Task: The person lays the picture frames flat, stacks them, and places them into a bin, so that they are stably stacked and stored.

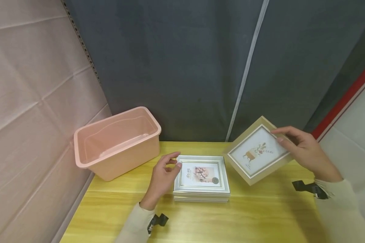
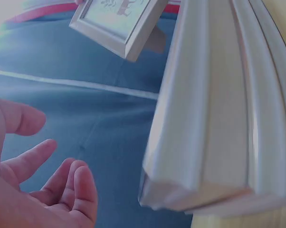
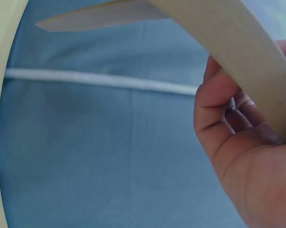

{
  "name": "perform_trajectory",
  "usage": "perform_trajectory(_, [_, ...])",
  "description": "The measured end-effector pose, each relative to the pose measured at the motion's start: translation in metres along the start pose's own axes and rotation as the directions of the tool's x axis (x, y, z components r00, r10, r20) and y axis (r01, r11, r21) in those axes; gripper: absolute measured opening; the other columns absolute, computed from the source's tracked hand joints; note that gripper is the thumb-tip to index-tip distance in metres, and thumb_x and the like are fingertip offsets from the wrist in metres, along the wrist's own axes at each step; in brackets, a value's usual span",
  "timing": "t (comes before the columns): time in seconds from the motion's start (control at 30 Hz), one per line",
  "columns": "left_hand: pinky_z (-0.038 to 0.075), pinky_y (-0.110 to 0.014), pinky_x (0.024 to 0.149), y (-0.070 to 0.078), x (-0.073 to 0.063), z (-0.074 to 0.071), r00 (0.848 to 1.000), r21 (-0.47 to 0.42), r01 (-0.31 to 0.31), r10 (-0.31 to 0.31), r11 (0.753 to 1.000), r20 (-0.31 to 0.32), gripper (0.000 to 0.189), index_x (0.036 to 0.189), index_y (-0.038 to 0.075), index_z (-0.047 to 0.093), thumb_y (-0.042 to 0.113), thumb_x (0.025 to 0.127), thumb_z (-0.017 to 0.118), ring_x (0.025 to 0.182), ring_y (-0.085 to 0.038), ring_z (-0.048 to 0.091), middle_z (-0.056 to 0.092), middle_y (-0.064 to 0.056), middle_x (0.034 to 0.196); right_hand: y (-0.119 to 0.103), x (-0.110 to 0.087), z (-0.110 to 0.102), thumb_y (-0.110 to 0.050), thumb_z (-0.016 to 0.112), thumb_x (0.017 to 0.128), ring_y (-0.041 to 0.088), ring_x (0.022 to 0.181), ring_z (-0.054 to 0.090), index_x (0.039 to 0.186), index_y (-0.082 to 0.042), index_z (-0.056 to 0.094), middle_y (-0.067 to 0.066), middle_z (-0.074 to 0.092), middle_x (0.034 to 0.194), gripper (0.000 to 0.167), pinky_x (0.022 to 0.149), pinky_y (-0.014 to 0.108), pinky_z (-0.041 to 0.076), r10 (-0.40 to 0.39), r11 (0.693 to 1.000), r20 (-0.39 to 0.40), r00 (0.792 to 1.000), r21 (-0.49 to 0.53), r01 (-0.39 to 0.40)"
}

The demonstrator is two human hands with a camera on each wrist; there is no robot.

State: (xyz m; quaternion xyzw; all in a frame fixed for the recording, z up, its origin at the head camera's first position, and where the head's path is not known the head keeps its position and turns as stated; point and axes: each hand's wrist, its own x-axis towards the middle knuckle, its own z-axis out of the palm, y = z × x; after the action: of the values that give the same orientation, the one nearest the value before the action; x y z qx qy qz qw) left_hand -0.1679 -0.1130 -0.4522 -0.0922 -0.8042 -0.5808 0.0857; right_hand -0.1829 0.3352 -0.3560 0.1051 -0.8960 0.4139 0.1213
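Observation:
My right hand [image 1: 308, 152] grips a picture frame [image 1: 257, 153] by its right edge and holds it tilted above the table. The frame has a wide pale-wood border and a print of a potted plant. In the right wrist view my fingers wrap its edge, and a stand leg [image 3: 105, 19] juts from its back. Beside it lies a stack of silver-white picture frames [image 1: 200, 197], the top one showing pink flowers. My left hand [image 1: 161, 177] hovers at the stack's left side, fingers loosely bent and holding nothing. A gap parts it from the stack [image 2: 214, 104] in the left wrist view.
A pink plastic bin [image 1: 124, 157] stands at the table's back left. Behind the yellow wood-grain table [image 1: 200, 222] hangs a dark grey curtain [image 1: 170, 67]. Pale sheeting [image 1: 27, 101] covers the left side, and a red strip [image 1: 346, 98] edges the right side.

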Motion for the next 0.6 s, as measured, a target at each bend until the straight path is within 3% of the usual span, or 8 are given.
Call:
perform_trajectory(0.13, [0.057, -0.030, 0.093, 0.011, 0.000, 0.006, 0.994, -0.033, -0.017, 0.021, 0.999, 0.108, 0.043, 0.142, 0.024, 0.066, 0.018, 0.100, 0.073, 0.121, -0.030, 0.064, 0.065, -0.005, 0.143, -0.012, -0.004, 0.009, -0.011, 0.064, 0.106, 0.012, 0.076, 0.069, 0.134, -0.010, 0.069, -0.012, 0.069, 0.106, 0.028, 0.058, 0.027, 0.058, -0.069, 0.995, 0.032, 0.997, 0.068, 0.067])
perform_trajectory(0.23, [0.057, -0.031, 0.097, 0.017, 0.002, 0.013, 0.975, -0.055, -0.032, 0.043, 0.998, 0.216, 0.048, 0.148, 0.022, 0.061, 0.022, 0.101, 0.072, 0.126, -0.033, 0.062, 0.062, -0.004, 0.148, -0.020, -0.007, 0.014, -0.005, 0.062, 0.106, 0.014, 0.075, 0.071, 0.134, -0.006, 0.068, -0.009, 0.070, 0.105, 0.029, 0.058, 0.028, 0.059, -0.120, 0.985, 0.059, 0.991, 0.128, 0.111])
perform_trajectory(0.4, [0.055, -0.038, 0.107, 0.024, 0.009, 0.027, 0.913, -0.104, -0.012, 0.053, 0.995, 0.404, 0.057, 0.156, 0.018, 0.051, 0.033, 0.104, 0.067, 0.134, -0.028, 0.060, 0.058, -0.005, 0.153, -0.027, -0.009, 0.028, 0.004, 0.059, 0.104, 0.013, 0.073, 0.072, 0.129, -0.002, 0.068, -0.007, 0.072, 0.103, 0.027, 0.057, 0.028, 0.059, -0.201, 0.956, 0.056, 0.978, 0.230, 0.183])
perform_trajectory(0.53, [0.051, -0.043, 0.114, 0.025, 0.013, 0.033, 0.862, -0.153, 0.026, 0.056, 0.988, 0.505, 0.063, 0.161, 0.020, 0.042, 0.039, 0.105, 0.064, 0.141, -0.029, 0.056, 0.051, -0.008, 0.159, -0.028, -0.009, 0.042, 0.014, 0.055, 0.101, 0.012, 0.071, 0.073, 0.125, 0.002, 0.068, -0.004, 0.073, 0.102, 0.030, 0.054, 0.027, 0.059, -0.297, 0.888, 0.045, 0.954, 0.379, 0.259])
perform_trajectory(0.6, [0.049, -0.043, 0.116, 0.025, 0.014, 0.034, 0.844, -0.173, 0.025, 0.073, 0.985, 0.532, 0.067, 0.163, 0.019, 0.039, 0.042, 0.105, 0.064, 0.143, -0.030, 0.053, 0.049, -0.009, 0.161, -0.029, -0.009, 0.049, 0.017, 0.054, 0.100, 0.012, 0.071, 0.074, 0.124, 0.003, 0.068, -0.003, 0.073, 0.104, 0.032, 0.053, 0.027, 0.059, -0.335, 0.857, 0.055, 0.941, 0.432, 0.280])
